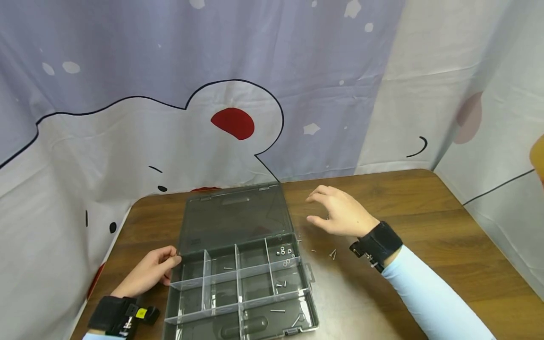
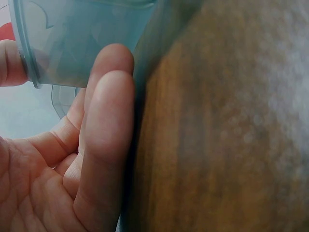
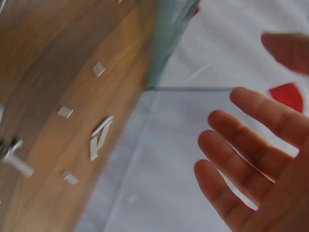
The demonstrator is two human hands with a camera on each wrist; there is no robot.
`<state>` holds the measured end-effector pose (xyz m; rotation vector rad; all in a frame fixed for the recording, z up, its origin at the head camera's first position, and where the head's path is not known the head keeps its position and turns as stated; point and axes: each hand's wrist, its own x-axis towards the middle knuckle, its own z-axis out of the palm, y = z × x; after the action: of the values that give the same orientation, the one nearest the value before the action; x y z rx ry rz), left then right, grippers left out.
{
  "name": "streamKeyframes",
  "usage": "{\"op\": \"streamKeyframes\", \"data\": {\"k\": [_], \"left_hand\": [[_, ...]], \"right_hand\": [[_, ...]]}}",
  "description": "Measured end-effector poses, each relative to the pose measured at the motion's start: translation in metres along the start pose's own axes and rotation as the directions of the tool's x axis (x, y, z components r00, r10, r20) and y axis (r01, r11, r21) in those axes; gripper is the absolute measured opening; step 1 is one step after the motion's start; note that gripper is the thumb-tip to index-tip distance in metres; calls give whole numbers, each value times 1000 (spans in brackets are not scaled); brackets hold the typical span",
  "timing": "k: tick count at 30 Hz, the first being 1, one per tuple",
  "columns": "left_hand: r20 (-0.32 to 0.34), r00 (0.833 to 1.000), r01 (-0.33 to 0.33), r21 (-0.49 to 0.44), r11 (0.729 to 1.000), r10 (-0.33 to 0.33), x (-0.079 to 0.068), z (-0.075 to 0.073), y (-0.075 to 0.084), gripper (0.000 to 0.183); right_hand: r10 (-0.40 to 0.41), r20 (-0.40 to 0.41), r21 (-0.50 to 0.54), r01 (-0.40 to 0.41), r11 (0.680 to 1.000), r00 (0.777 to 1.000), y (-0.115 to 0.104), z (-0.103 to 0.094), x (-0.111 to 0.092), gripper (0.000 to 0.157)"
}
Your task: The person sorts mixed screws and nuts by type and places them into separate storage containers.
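Note:
A grey see-through compartment box (image 1: 238,273) lies on the table with its lid (image 1: 235,215) folded back. My left hand (image 1: 148,271) grips the box's left edge; in the left wrist view its thumb (image 2: 12,63) is at the rim and the other fingers lie along the outer wall. To the right of the lid, my right hand (image 1: 340,212) is held above the table, fingers spread and slightly bent, with nothing between them. Nuts (image 1: 283,250) sit in the back right compartment, short screws (image 1: 280,284) in the one before it. A long screw (image 1: 278,310) lies in the front compartment.
Loose screws (image 1: 333,254) lie on the wooden table (image 1: 382,198) right of the box, near my right forearm. Several small metal pieces (image 3: 99,69) show on the wood in the right wrist view. A patterned curtain (image 1: 170,132) hangs behind the table.

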<state>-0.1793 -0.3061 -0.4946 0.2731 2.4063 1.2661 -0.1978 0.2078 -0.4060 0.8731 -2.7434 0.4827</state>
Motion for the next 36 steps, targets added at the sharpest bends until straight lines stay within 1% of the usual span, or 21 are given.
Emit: {"op": "streamKeyframes", "data": {"k": [4, 7, 10, 13, 17, 21, 22, 26, 30, 33, 36], "left_hand": [[-4, 1000, 12, -8, 1000, -12, 0, 0, 1, 28], [-5, 1000, 13, -10, 1000, -13, 0, 1, 1, 28], [-8, 1000, 14, -10, 1000, -14, -1, 1, 1, 28], [-7, 1000, 8, -12, 1000, -8, -1, 1, 2, 28], [-6, 1000, 1, -11, 1000, -1, -1, 1, 2, 29], [-7, 1000, 4, -9, 1000, -4, -1, 0, 2, 28], [-6, 1000, 5, -10, 1000, -5, -1, 0, 2, 28], [-3, 1000, 10, -11, 1000, -10, 0, 0, 2, 28], [-2, 1000, 7, -8, 1000, -7, 0, 0, 1, 28], [-5, 1000, -4, -3, 1000, 4, 0, 0, 2, 28], [-7, 1000, -10, -3, 1000, 10, 0, 0, 1, 28]], "right_hand": [[120, -29, -15, -120, 993, 992, 26, 5, 9, 30], [215, -39, -32, -216, 976, 976, 45, 10, 12, 26], [319, -38, -42, -320, 946, 947, 61, 14, 13, 23], [415, -12, -56, -415, 908, 910, 75, 19, 14, 22], [498, 22, -77, -496, 865, 867, 87, 27, 13, 18], [546, 29, -79, -542, 836, 838, 91, 32, 13, 13], [552, 27, -80, -549, 832, 833, 91, 33, 13, 12], [570, 25, -82, -566, 820, 821, 91, 35, 13, 10], [590, 36, -58, -588, 807, 806, 93, 35, 12, 7], [607, 53, -41, -605, 795, 793, 94, 34, 11, 9], [608, 69, -38, -607, 794, 791, 96, 34, 10, 12]]}}
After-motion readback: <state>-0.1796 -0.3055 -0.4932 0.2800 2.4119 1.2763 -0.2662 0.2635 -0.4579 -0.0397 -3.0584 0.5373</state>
